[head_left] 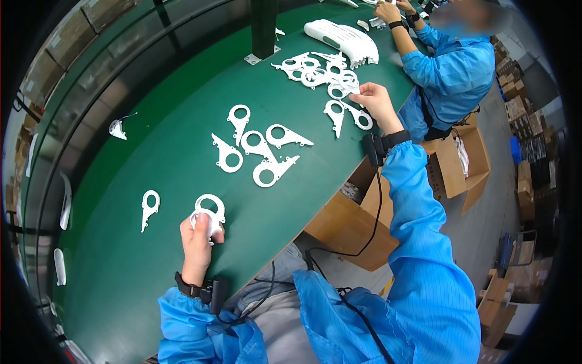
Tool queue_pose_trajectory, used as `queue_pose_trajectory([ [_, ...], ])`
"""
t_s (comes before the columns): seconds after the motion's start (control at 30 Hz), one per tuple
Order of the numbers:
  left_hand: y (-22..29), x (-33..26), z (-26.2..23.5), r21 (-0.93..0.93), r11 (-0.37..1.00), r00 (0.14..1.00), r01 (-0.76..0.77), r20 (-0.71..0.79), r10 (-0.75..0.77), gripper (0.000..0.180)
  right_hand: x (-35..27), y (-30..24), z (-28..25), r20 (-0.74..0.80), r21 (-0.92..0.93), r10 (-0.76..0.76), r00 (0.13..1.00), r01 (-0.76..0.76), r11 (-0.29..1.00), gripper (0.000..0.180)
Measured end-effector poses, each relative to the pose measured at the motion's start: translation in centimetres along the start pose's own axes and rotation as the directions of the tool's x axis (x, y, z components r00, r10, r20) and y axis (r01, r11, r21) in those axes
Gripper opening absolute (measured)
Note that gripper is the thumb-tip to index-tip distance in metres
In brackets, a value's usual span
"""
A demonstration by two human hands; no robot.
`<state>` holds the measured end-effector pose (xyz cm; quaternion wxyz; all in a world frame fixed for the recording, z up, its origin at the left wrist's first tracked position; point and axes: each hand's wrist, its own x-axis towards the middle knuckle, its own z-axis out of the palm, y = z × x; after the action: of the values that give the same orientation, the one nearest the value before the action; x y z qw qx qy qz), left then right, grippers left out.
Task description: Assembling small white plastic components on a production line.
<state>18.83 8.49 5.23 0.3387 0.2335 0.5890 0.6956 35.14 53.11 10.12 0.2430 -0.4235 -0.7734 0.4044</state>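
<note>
My left hand (196, 242) is closed around white plastic ring parts (219, 209), at least two of them, low over the green table. Its thumb presses on them from above. At the upper right, my right hand (377, 103) pinches the edge of a white ring part (353, 91) beside a heap of similar pieces (309, 77). Two more ring parts with pointed tails (337, 124) lie just below that hand. Between my hands, several such parts (268, 153) are spread in a loose cluster. A single one (145, 213) rests left of my left hand.
Beyond the heap lies a long white plastic shell (342, 36). A dark post (263, 33) is fixed to the green table (121, 279). A co-worker in blue (454, 73) handles white pieces at the upper right. Cardboard boxes (351, 233) stand below the table edge; a cable hangs from my right wrist.
</note>
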Motion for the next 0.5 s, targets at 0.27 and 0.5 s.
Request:
queue_pose_trajectory([
  [0.27,0.5,-0.7,-0.6,0.029,1.000,1.000,0.011,0.007,-0.011,0.047,-1.7,-0.7,-1.6,0.101,0.269,0.013,0.995,-0.040,0.962,0.018],
  [0.5,0.8,-0.9,-0.4,0.071,0.997,1.000,0.021,0.016,-0.023,0.048,0.3,1.9,-4.7,-0.030,0.341,0.198,0.980,-0.176,0.923,0.027],
])
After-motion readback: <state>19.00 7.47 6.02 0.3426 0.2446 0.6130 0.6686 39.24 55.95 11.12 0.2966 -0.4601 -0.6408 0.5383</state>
